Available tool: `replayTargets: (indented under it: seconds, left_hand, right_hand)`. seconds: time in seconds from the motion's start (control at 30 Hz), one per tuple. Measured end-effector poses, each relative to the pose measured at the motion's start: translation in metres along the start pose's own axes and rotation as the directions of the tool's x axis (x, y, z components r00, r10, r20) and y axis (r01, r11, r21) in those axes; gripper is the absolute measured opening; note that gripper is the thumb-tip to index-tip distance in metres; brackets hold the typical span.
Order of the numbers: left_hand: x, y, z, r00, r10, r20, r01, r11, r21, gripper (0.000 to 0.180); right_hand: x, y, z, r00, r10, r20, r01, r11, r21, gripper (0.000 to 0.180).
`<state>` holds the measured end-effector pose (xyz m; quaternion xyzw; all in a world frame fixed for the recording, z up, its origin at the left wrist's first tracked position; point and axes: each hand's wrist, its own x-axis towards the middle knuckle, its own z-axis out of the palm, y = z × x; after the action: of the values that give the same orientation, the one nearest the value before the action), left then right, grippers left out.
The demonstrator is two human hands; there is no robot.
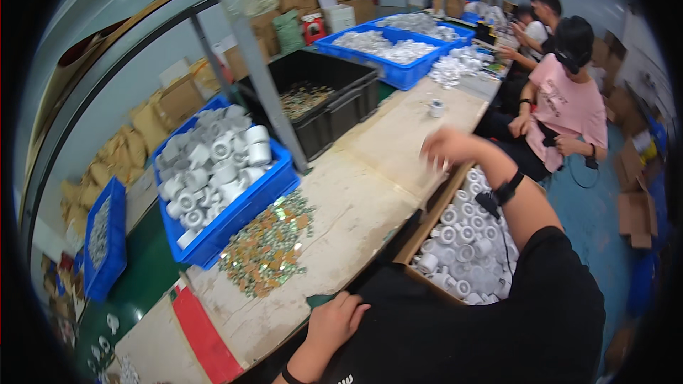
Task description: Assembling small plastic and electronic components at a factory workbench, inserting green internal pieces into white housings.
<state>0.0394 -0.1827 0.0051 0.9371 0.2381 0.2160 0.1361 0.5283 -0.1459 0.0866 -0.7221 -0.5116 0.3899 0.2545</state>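
Note:
My right hand (449, 148) is over the worktable (341, 220), beside a cardboard box (408, 250) of white plastic cup-shaped parts (466, 252). Its fingers point downward, slightly apart and blurred, and no held thing shows. Just beyond it, one white part (436, 107) stands alone on the tabletop. Close to the table's front edge, my left hand (334, 323) rests with loosely bent fingers and nothing visible in them; its palm is hidden. A heap of small green and orange-brown pieces (267, 245) lies on the table ahead of that hand.
A blue crate (295, 183) of white parts stands left, beside a metal post (260, 64) and a black bin (341, 117). More blue trays (405, 77) hold white pieces at the back. Seated people (569, 96) are at the right. Red tape (206, 334) marks the near tabletop.

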Motion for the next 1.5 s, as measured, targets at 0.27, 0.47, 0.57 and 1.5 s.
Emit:
replayTargets:
  seconds: [0.27,0.47,0.57,1.5]
  left_hand:
    - [0.106,-0.083,-0.063,0.832,-0.174,-0.526,0.095,0.980,-0.174,0.012]
    - [0.183,-0.212,-0.111,0.608,-0.126,-0.784,0.419,0.889,0.183,0.021]
    - [0.177,-0.247,-0.113,0.707,-0.322,-0.629,0.592,0.756,0.278,0.023]
    - [0.088,-0.186,-0.057,0.760,0.131,-0.637,0.018,0.975,0.222,0.076]
  right_hand:
    - [0.145,0.163,-0.125,0.773,0.128,-0.621,-0.475,0.766,-0.434,0.099]
    - [0.190,0.093,-0.035,0.707,-0.206,-0.677,-0.255,0.818,-0.515,0.048]
    - [0.173,-0.002,0.024,0.779,-0.350,-0.520,0.137,0.905,-0.403,0.049]
    - [0.119,-0.163,0.296,0.575,-0.818,-0.035,0.731,0.494,0.471,0.067]
